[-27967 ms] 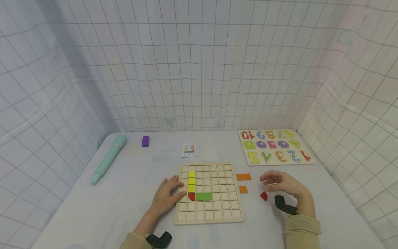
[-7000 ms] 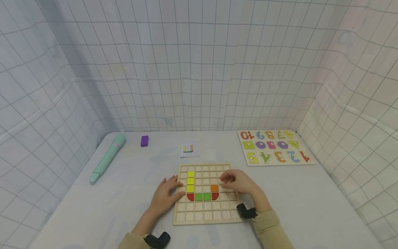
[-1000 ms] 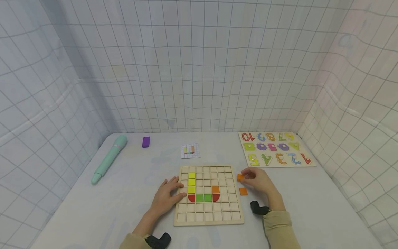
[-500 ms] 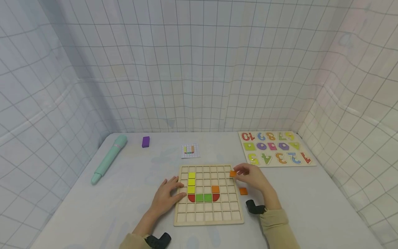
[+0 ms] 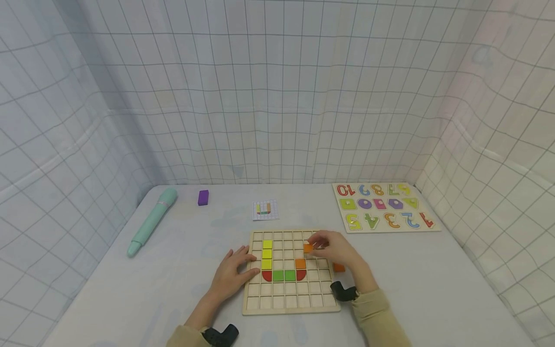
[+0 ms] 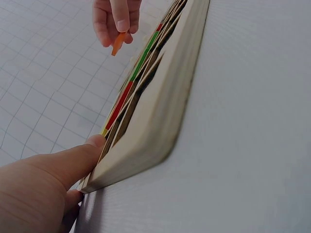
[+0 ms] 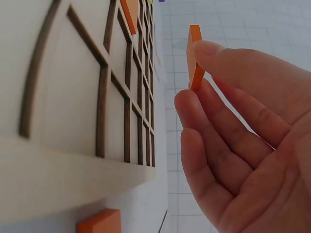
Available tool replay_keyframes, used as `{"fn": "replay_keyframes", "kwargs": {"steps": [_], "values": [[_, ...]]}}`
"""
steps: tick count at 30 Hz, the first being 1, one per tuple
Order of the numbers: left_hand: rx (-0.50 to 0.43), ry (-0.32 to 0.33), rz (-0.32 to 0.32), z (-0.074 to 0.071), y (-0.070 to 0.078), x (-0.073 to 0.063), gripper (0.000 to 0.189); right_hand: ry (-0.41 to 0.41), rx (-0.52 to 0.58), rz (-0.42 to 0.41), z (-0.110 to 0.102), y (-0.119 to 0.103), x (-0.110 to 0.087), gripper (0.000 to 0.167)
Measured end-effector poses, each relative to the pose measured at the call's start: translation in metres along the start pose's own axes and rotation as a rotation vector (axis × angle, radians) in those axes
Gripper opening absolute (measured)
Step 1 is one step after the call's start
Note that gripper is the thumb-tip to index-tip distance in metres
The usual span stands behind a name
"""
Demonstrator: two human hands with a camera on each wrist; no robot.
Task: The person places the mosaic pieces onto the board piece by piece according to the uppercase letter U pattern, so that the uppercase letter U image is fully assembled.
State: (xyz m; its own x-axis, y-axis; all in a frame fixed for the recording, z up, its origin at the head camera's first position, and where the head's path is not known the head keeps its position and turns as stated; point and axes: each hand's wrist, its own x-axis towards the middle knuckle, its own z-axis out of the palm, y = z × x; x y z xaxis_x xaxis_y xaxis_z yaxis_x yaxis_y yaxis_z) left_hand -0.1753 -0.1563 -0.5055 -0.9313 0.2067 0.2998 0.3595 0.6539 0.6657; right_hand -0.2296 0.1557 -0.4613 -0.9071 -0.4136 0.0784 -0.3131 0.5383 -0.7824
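Note:
In the head view my right hand (image 5: 331,246) pinches an orange square tile (image 5: 308,248) between thumb and fingers, over the right part of the wooden grid board (image 5: 290,309). The right wrist view shows this tile (image 7: 195,56) held on edge, raised off the board. My left hand (image 5: 231,273) rests at the board's left edge, thumb (image 6: 80,160) on the rim. On the board stand a column of yellow squares (image 5: 267,254), a red quarter-round at each lower corner (image 5: 301,275), green squares (image 5: 284,275) between them and one orange square (image 5: 300,263).
Another orange tile (image 5: 339,267) lies right of the board, partly behind my right wrist. Behind the board is a small pattern card (image 5: 265,210). A number puzzle (image 5: 381,207) sits back right; a purple block (image 5: 203,197) and a mint-green tube-shaped object (image 5: 152,222) lie left.
Since 28 seconds ago, a red quarter-round and an orange square have come onto the board. In the last second my right hand has carried another orange tile leftward from the table over the board.

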Motion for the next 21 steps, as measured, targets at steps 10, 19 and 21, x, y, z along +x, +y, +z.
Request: {"fn": "replay_keyframes", "kwargs": {"steps": [10, 19, 21], "values": [[-0.003, -0.003, -0.003, 0.0, 0.0, 0.0, 0.034, -0.017, -0.067, -0.006, 0.016, -0.009, 0.006, 0.023], [-0.007, 0.005, 0.006, -0.001, 0.0, 0.0, 0.033, -0.037, -0.096, -0.003, 0.024, -0.006, 0.01, 0.02], [-0.008, 0.004, 0.006, -0.001, 0.001, 0.0, 0.033, -0.042, -0.101, -0.007, 0.025, -0.005, 0.01, 0.02]]}}
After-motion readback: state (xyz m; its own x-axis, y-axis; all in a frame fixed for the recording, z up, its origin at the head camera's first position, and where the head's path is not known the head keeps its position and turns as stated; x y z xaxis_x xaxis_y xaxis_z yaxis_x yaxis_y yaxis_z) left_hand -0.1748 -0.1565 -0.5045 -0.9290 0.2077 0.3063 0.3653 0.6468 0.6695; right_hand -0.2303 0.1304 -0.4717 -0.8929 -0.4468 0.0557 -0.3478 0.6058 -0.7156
